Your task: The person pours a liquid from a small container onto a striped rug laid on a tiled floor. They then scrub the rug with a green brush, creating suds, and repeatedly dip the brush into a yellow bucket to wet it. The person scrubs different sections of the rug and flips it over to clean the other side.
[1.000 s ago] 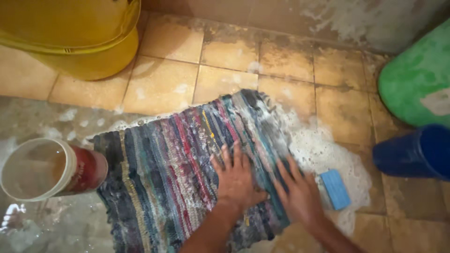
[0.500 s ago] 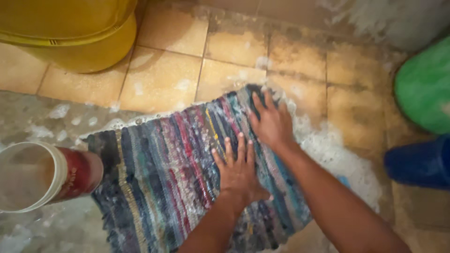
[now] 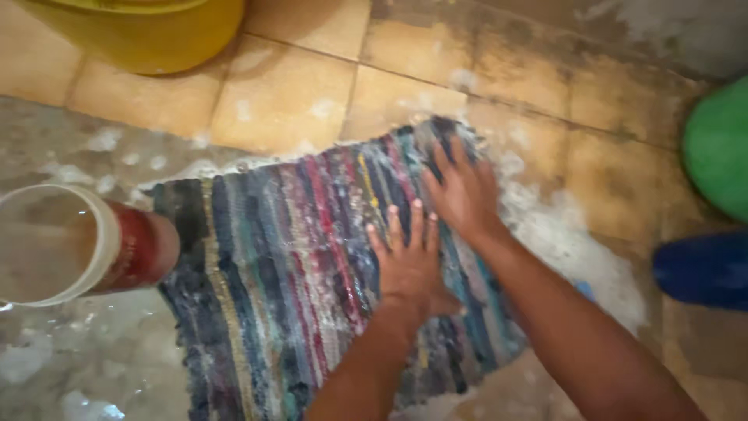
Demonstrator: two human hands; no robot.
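A soapy striped rag rug (image 3: 296, 257) lay flat on the wet tiled floor (image 3: 288, 101). The left hand (image 3: 409, 261) pressed down on its middle, fingers (image 3: 405, 226) spread wide and holding nothing. The right hand (image 3: 463, 191) lay flat just beyond it near the rug's far edge, fingers also splayed, beside white foam (image 3: 561, 249). A plastic tub (image 3: 74, 245) lay tipped at the rug's left edge. A yellow bucket (image 3: 148, 27) stood farther off.

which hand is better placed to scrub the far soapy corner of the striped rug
Right, probably. The right hand already lies flat near the far corner of the rug, beside the foam. The left hand presses the rug's middle, nearer the body.
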